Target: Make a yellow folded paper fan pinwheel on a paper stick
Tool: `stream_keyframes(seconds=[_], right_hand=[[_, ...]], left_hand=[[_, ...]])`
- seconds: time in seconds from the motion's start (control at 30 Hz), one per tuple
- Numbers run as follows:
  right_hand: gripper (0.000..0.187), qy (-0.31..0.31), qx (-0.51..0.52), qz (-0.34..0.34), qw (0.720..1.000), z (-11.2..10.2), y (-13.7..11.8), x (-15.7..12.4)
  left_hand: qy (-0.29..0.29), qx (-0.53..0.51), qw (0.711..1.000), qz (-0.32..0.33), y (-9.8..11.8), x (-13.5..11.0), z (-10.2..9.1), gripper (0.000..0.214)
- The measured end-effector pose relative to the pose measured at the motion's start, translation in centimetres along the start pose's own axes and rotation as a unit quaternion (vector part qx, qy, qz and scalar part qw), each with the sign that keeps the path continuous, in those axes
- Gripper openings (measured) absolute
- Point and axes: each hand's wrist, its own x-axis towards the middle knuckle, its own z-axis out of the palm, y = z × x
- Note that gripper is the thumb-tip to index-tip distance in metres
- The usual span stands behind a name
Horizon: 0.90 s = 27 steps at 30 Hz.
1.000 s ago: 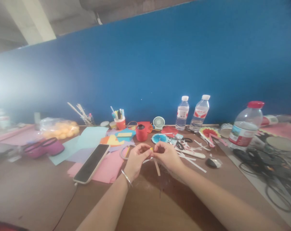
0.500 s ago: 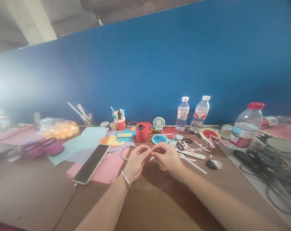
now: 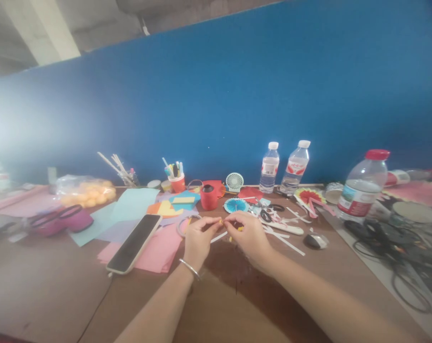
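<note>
Above the table my left hand (image 3: 198,240), with a silver bangle at the wrist, is closed in a pinch. My right hand (image 3: 251,238) pinches too, its fingertips nearly touching the left ones. Between the fingertips shows a tiny yellow piece (image 3: 221,222), too small to make out clearly. More yellow bits (image 3: 240,228) show under the right fingers, partly hidden. A white paper strip (image 3: 219,237) lies behind the hands. Beyond them sit a blue-and-white pleated paper rosette (image 3: 236,205) and a red cup-like container (image 3: 209,197).
Left are a phone (image 3: 134,244) with a cable, pink paper (image 3: 160,247) and a roll of tape (image 3: 182,226). Scissors (image 3: 273,209), paper strips and a mouse (image 3: 316,241) lie right. Water bottles (image 3: 269,169) and a small fan (image 3: 234,181) stand behind; a larger bottle (image 3: 362,188) is far right.
My fingertips have shifted slightly, and the yellow piece between them now shows. The white strip behind the hands is more exposed. The whole view has moved a little.
</note>
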Motion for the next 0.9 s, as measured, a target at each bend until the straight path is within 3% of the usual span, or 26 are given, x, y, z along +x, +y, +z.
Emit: stream_keyframes(seconds=[0.43,0.9], right_hand=[[0.016,-0.018,-0.034,0.000,0.999,-0.50,-0.08,0.20],[0.016,-0.034,0.001,0.044,0.998,-0.84,-0.24,0.45]], left_hand=[[0.002,-0.005,1.000,-0.002,0.36,-0.27,0.30,0.013],[0.001,-0.003,1.000,-0.013,0.23,-0.24,0.34,0.016]])
